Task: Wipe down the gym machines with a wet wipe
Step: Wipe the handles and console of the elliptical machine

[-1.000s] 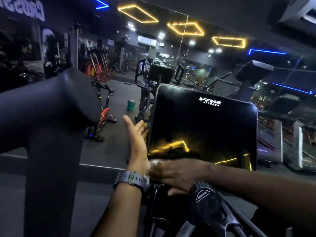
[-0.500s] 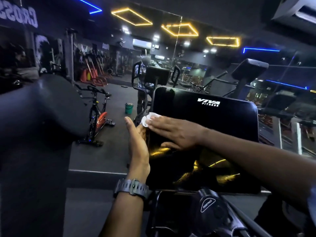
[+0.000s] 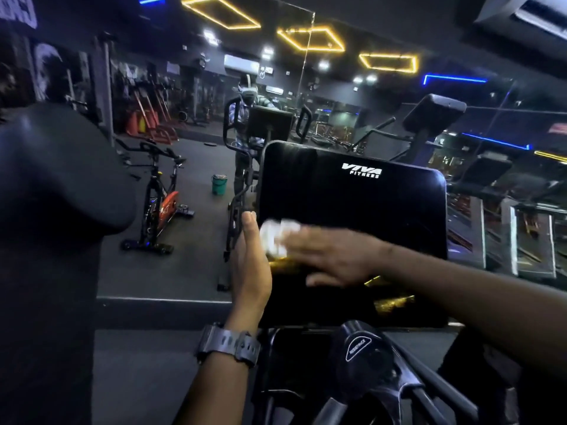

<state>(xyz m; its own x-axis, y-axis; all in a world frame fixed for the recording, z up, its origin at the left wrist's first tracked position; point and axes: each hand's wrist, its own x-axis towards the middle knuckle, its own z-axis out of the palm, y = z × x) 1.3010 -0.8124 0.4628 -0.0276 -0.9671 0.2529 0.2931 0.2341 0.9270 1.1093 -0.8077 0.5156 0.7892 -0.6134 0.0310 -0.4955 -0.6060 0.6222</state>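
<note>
1. Gym machines first: only one is being worked on right now, the machine directly in front of the camera with a big glossy black rectangular console screen (image 3: 352, 210) that has white "VIVA FITNESS" lettering near its top edge. I'd guess the task is nowhere near done, because the dim hall holds plenty more gear, like the black-and-orange spin bike (image 3: 159, 197) off to the left on the dark floor, and nothing shows whether any of it has been wiped.

2. On the console itself, the wiping is happening at the lower left part of the panel. The top half looks dark and clean-ish, the lower half throws back yellow ceiling-light glare, so I honestly can't tell what's been covered.

3. Just below the screen sits a round black plastic resistance knob (image 3: 359, 351), apparently not touched yet.

4. Right hand (image 3: 334, 256) is flat, fingers straight, pressing the wipe onto the screen; it's motion-blurred.

5. Left hand (image 3: 250, 265) stands edge-on with straight fingers against the screen's left edge, holding nothing, seemingly bracing it. Grey wristwatch (image 3: 228, 345) on that wrist.

6. Small crumpled white wet wipe (image 3: 276, 236) sits under the right fingertips, right beside the left palm.
</note>
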